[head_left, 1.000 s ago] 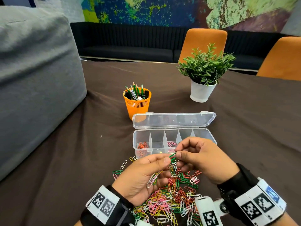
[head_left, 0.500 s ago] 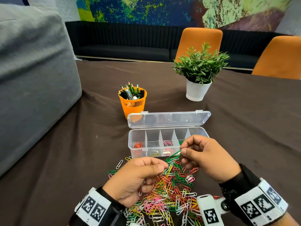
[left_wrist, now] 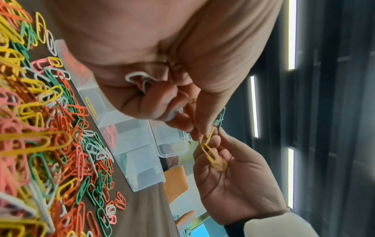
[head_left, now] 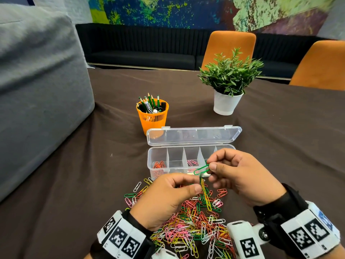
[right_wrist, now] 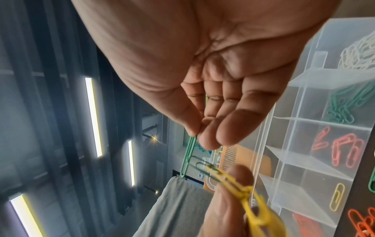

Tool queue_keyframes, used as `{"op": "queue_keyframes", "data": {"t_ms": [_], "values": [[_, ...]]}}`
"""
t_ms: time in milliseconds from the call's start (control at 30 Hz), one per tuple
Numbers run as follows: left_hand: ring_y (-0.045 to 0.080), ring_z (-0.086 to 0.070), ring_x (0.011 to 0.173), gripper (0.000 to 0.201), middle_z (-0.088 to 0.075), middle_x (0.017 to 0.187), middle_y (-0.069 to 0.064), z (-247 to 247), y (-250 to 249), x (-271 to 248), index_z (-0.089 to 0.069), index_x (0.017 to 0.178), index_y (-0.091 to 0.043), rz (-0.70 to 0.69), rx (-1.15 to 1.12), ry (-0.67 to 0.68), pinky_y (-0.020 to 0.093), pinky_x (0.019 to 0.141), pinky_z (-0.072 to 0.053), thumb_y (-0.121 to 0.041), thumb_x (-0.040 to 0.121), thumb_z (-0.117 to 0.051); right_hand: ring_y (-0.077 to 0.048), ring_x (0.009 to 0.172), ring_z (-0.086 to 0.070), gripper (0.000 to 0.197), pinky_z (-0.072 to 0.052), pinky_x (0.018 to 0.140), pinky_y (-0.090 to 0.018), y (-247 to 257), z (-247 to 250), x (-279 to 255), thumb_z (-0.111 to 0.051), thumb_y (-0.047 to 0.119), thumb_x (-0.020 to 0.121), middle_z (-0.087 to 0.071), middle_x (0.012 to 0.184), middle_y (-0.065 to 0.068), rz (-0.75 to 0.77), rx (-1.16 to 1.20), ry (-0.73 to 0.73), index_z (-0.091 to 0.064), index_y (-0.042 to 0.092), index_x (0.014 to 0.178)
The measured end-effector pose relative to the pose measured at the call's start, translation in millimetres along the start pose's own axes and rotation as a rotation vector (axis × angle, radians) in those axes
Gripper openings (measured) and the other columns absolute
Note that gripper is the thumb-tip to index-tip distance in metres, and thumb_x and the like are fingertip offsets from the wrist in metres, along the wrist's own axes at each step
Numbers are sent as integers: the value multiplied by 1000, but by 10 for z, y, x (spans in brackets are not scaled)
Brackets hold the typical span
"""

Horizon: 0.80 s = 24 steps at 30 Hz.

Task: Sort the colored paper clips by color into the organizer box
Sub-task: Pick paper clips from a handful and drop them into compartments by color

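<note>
Green clip [head_left: 201, 169] slants; yellow clips [head_left: 206, 197] hang vertically.

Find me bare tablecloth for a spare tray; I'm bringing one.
Free: dark brown tablecloth left of the clear plastic organizer box, up to the grey cushion; also right of it. Crowded: colored paper clip pile before the box.

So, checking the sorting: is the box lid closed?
No, the clear lid is folded back behind the open box.
</note>
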<state>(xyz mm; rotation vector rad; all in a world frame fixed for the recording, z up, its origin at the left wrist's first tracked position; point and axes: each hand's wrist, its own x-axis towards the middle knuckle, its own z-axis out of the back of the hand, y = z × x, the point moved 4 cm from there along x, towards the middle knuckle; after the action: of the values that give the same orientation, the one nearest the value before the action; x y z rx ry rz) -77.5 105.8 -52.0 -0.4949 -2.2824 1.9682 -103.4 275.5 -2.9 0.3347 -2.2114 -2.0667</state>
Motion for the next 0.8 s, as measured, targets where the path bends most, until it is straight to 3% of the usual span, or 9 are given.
{"op": "queue_keyframes", "data": {"t_ms": [67, 167, 233, 300, 400, 467, 567, 800], "values": [[9, -33, 45, 6, -55, 68, 4, 26, 19, -8, -78, 85, -15, -9, -7, 0, 18, 41, -28, -16, 84, -73, -16, 56, -62, 9, -53, 48, -24, 6, 25, -4, -59, -6, 88, -63, 68, -11, 7, 9, -33, -62, 1, 88], [10, -32, 47, 7, -57, 68, 2, 35, 37, -53, -78, 84, -19, 0, -56, 63, 18, 41, -28, -23, 80, -74, -17, 54, -62, 10, -52, 46, -24, -21, 68, -8, -58, -7, 88, -63, 68, -12, -6, 40, -85, -62, 2, 86], [9, -33, 50, 9, -57, 69, 1, 38, 52, -54, -77, 88, -18, 34, -100, 80, 18, 41, -27, -20, 80, -80, -18, 55, -62, 9, -52, 46, -25, -43, 51, -14, -58, -6, 88, -63, 69, -13, -34, 72, -84, -61, 2, 86], [9, -35, 52, 22, -56, 70, -2, 41, 61, -33, -77, 96, -20, 31, -104, 48, 17, 40, -28, -20, 74, -81, -19, 58, -62, 5, -53, 47, -25, -47, 6, -30, -59, -2, 85, -64, 70, -13, -65, 110, -45, -59, 2, 88], [9, -38, 49, 42, -58, 71, -7, 29, 18, 11, -71, 115, -25, -21, -53, 13, 18, 42, -30, -18, 76, -84, -20, 59, -62, 18, -52, 49, -25, -26, -73, -52, -65, 9, 72, -64, 71, -12, -107, 185, 32, -58, 3, 87], [8, -37, 48, 27, -60, 67, -12, 7, -32, 21, -72, 111, -19, -64, -7, 15, 17, 44, -27, -13, 84, -76, -20, 59, -62, 21, -52, 49, -25, -5, -92, -58, -69, 13, 68, -63, 71, -13, -110, 201, 41, -59, 5, 85], [10, -30, 48, 5, -52, 62, -8, 14, -50, 13, -75, 87, -17, -71, 41, 33, 22, 47, -20, -20, 84, -73, -21, 60, -64, 34, -53, 49, -26, 4, -65, -61, -85, 21, 58, -64, 73, -14, -103, 222, 20, -64, 7, 81], [9, -32, 48, 14, -49, 64, -2, 49, -17, -80, -72, 78, -21, -36, 71, 53, 18, 43, -28, -16, 91, -69, -29, 74, -72, 2, -59, 58, -32, -47, -49, -75, -51, 12, 87, -72, 95, -22, -204, 377, -61, -50, 11, 86]]}}
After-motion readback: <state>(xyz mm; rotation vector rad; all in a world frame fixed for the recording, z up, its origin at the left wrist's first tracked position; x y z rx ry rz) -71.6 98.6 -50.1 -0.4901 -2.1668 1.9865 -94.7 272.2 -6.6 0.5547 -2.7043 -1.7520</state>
